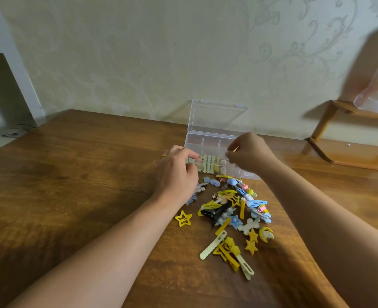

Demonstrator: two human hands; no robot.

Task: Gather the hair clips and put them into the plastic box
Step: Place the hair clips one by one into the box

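Clips already line the front compartments of the plastic box (219,138), which stands open near the table's (72,174) far edge, lid leaning back against the wall. The right hand (248,152) pinches something small and yellowish over the box, probably a clip; lower it flat beside the row, then let go. The left hand (176,174) curls on the box's near left corner, steadying it. A heap of hair clips (234,216) waits just in front.

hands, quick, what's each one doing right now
Left hand: fingers curled on the plastic box front edge.
Right hand: fingers pinching a small yellow clip over the box.
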